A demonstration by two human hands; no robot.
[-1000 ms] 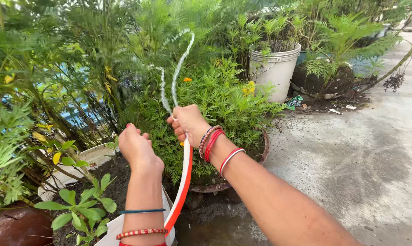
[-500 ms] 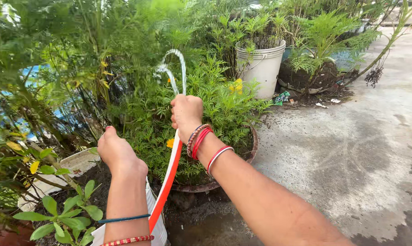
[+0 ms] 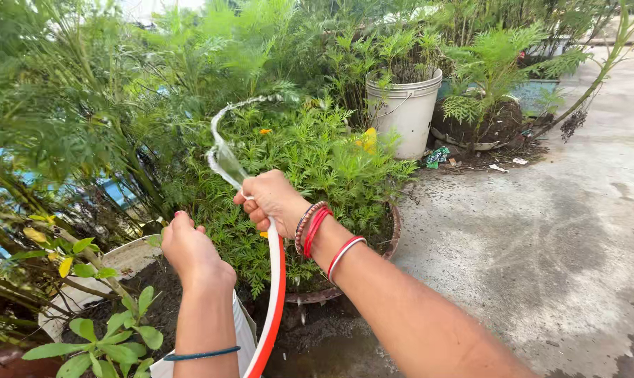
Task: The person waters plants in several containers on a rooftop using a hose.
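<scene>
My right hand (image 3: 270, 200) grips the end of an orange and white hose (image 3: 274, 301) that runs down to the bottom edge. A stream of water (image 3: 222, 150) arcs up and left from its tip over a bushy marigold plant (image 3: 310, 168) in a shallow brown pot (image 3: 394, 231). My left hand (image 3: 189, 248) is closed in a fist just left of the hose, above a white pot (image 3: 124, 255) of dark soil. It holds nothing that I can see. Bangles ring my right wrist; a blue band circles my left forearm.
A white bucket planter (image 3: 403, 112) stands at the back centre, with a mound of soil and ferns (image 3: 488, 112) to its right. Dense green foliage fills the left side. Wet concrete floor (image 3: 541, 238) stretches to the right. A small leafy plant (image 3: 110, 339) grows at bottom left.
My right hand dropped lower and turned left, so the water stream now arcs leftward instead of rising straight up. My left hand shifted slightly right and down.
</scene>
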